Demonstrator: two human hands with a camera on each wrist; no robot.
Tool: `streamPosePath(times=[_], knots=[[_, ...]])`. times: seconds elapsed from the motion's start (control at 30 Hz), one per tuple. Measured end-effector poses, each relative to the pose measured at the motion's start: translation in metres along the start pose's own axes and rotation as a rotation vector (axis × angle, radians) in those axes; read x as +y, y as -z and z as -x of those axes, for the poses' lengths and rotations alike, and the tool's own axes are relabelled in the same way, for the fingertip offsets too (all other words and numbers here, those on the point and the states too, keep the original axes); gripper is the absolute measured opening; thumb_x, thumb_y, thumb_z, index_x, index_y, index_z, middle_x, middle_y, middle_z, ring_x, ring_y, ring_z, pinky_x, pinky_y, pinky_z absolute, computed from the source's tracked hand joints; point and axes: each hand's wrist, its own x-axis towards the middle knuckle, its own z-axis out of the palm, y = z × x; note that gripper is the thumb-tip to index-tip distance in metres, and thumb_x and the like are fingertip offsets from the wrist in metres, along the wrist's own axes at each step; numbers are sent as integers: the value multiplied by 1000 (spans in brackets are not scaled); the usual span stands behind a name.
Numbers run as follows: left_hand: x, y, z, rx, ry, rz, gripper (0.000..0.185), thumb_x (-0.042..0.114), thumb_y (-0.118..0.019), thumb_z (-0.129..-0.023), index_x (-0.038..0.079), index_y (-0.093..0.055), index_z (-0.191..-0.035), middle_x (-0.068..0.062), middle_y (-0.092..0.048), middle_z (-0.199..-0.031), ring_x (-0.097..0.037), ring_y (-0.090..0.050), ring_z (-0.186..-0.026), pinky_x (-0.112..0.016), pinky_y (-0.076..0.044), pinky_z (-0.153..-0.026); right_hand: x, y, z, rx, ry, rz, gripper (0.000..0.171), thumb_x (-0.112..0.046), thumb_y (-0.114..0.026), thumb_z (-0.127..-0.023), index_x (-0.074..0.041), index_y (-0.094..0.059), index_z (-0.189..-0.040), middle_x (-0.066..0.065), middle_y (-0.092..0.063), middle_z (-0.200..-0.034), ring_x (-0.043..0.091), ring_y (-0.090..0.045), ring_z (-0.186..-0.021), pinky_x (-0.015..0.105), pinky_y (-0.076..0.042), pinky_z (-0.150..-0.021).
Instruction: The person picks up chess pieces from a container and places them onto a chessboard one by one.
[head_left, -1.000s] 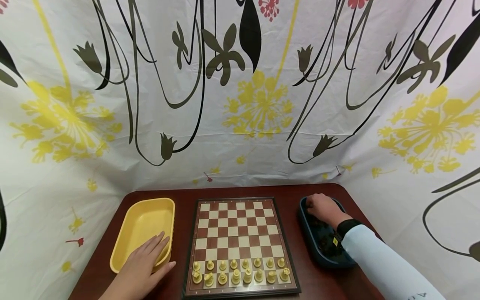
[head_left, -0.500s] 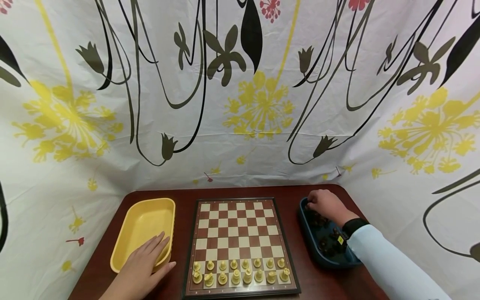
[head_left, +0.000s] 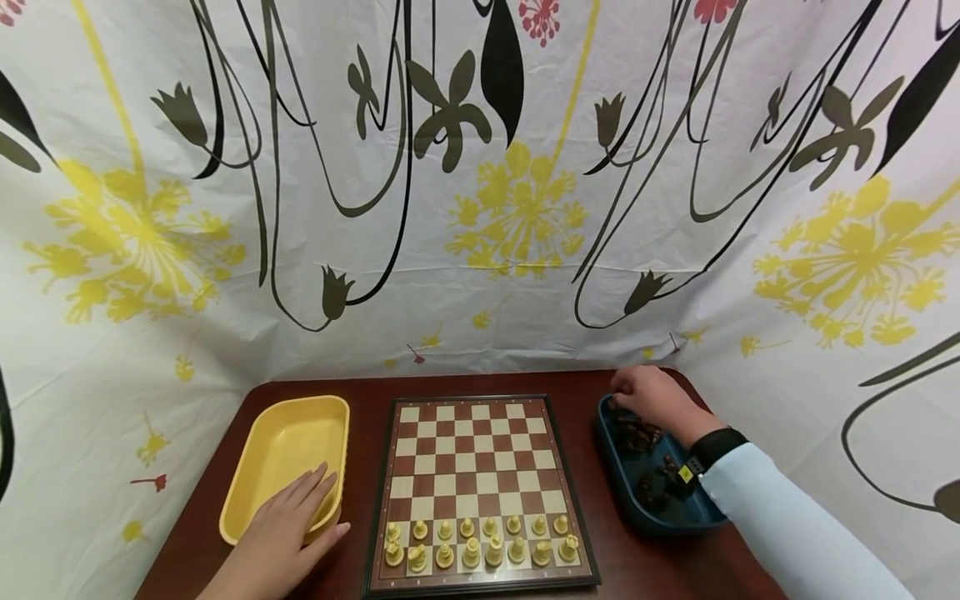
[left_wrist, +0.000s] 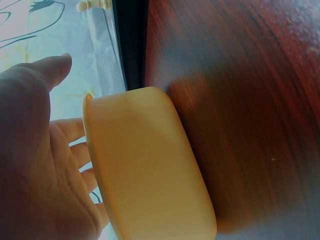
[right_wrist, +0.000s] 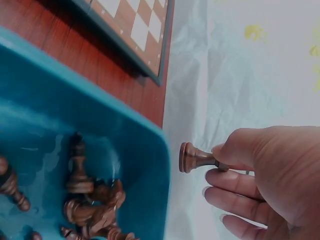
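My right hand (head_left: 637, 392) hovers over the far end of the blue tray (head_left: 611, 467). In the right wrist view the right hand (right_wrist: 216, 162) pinches a dark brown chess piece (right_wrist: 192, 158) by its top, base pointing away, just past the blue tray's (right_wrist: 75, 100) rim. Several dark pieces (head_left: 643, 435) lie loose in the tray, dark pieces (right_wrist: 90, 205). My left hand (head_left: 288, 517) rests with straight fingers on the near right rim of the yellow tray (head_left: 277, 450). From the left wrist, the left hand (left_wrist: 35, 165) lies against the yellow tray's (left_wrist: 150, 165) wall.
A chessboard (head_left: 480, 467) lies between the two trays on the dark red table (head_left: 367, 390). Light pieces (head_left: 480, 542) fill its two nearest rows; the other squares are bare. A flowered sheet (head_left: 480, 208) hangs close behind and at both sides.
My right hand has lifted out of the blue tray toward its far end, with a dark piece pinched in it. The left hand has stayed on the yellow tray.
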Motion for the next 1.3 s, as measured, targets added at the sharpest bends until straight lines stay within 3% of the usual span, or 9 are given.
streamPosePath(times=[0.37,0.67,1.0,1.3], knots=[[1,0,1,-21,18,5,76,61,-71,-104,7,-61,-158,-18,-53,-165,-48,-53,-148,-73,-46,-111,-30,-3,-11,15,67,3,14,-10,-75,-104,-5,-81,-116,3,-75,-97,19,-70,-86,50,-62,-79],[6,4,1,-3,-10,1,73,57,-72,-105,7,-62,-157,-17,-54,-165,-46,-54,-148,-71,-47,-112,-56,-16,-36,-27,79,-2,14,-12,-76,-104,-6,-81,-116,-1,-74,-91,13,-66,-78,45,-60,-77],[9,5,0,-67,32,18,77,62,-70,-104,6,-61,-157,-18,-51,-167,-47,-50,-150,-73,-45,-113,-87,-31,-55,-26,124,-1,15,-11,-79,-103,-5,-81,-116,4,-77,-100,18,-69,-86,47,-61,-82],[8,3,0,-22,23,13,77,60,-72,-104,5,-62,-156,-18,-53,-166,-47,-52,-149,-73,-45,-113,-107,-44,-66,-56,128,-33,14,-11,-79,-103,-6,-80,-116,1,-74,-95,13,-64,-78,41,-59,-77]])
